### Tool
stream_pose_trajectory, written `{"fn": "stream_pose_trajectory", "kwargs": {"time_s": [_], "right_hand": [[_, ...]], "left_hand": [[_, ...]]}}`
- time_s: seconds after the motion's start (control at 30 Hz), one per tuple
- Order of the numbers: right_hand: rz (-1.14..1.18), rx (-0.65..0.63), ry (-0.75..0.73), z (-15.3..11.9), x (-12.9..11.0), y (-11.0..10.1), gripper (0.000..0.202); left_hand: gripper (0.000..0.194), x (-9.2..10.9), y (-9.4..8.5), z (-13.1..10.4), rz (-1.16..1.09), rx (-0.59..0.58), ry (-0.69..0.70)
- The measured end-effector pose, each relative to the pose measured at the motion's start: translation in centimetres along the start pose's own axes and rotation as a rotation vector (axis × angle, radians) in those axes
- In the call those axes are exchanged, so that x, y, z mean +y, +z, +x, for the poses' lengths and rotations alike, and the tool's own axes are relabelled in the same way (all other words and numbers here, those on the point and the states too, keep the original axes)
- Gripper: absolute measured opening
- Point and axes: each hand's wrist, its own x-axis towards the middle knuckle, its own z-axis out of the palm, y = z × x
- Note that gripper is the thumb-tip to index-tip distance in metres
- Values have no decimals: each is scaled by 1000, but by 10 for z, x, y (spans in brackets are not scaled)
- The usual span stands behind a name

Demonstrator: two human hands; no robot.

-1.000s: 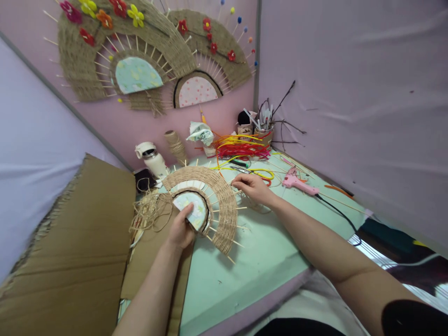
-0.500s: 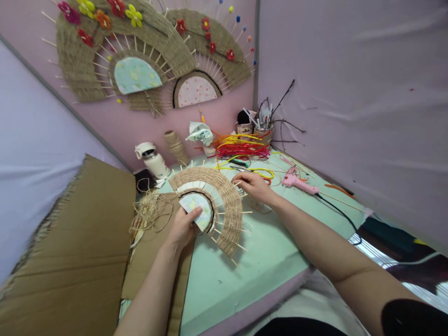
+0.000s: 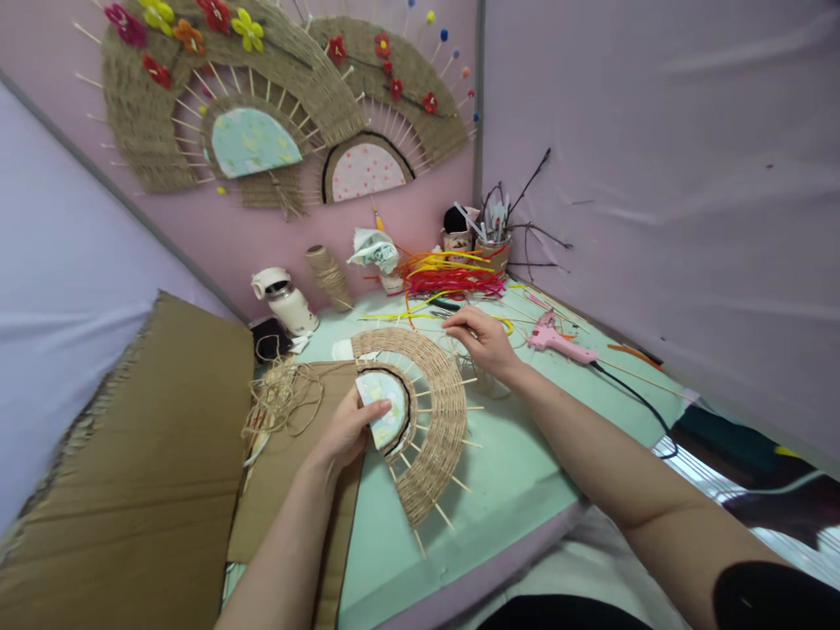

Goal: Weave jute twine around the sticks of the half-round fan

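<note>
A woven fan (image 3: 448, 407), thin sticks (image 3: 462, 484) poking past its rim, is held over a pale green table (image 3: 518, 455) as I watch from afar through the head camera. The left hand (image 3: 345, 430) clamps its patterned half-disc (image 3: 394, 392), thumb across the front, the other fingers largely hidden behind. The fan's long axis runs from the far side, slightly left, to the near side, slightly right, its band bulging rightward. The right hand (image 3: 486, 343) is the one nearer the outer curve; from its fingertips, the fan lies leftward and toward the body, the band's far bend just beside them. Those fingertips sit close to one another, though I cannot tell whether they pinch a strand or touch the fan. To the right I see a pink glue gun (image 3: 561, 344); beyond, red and yellow strips (image 3: 452, 280); to the left, tangled twine (image 3: 282, 395) by flat cardboard (image 3: 282, 499).
</note>
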Motion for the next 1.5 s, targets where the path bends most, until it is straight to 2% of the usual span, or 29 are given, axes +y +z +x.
{"fn": "stream_pose_trajectory", "kwargs": {"time_s": [0.2, 0.4, 0.63, 0.8, 1.0, 1.13, 1.33, 1.5], "right_hand": [[37, -6, 144, -1, 0, 2, 14], [121, -200, 230, 0, -1, 5, 15], [113, -252, 253, 0, -2, 4, 18], [84, -219, 218, -1, 1, 3, 18], [-1, -57, 79, -1, 1, 3, 13], [-39, 4, 1, -1, 1, 1, 13], [-25, -19, -5, -1, 4, 0, 13], [10, -85, 120, -1, 3, 2, 14]], "left_hand": [[51, 1, 0, -2, -24, 1, 21], [55, 0, -3, -1, -44, -1, 24], [46, 0, -2, 1, -94, -5, 16], [45, 2, 1, -2, -90, 24, -9], [41, 3, 1, -3, -55, 18, -33], [40, 2, 0, -3, -20, -1, -49], [40, 0, 0, -6, 32, -98, -103], [44, 0, -1, -7, 24, -124, -102]]}}
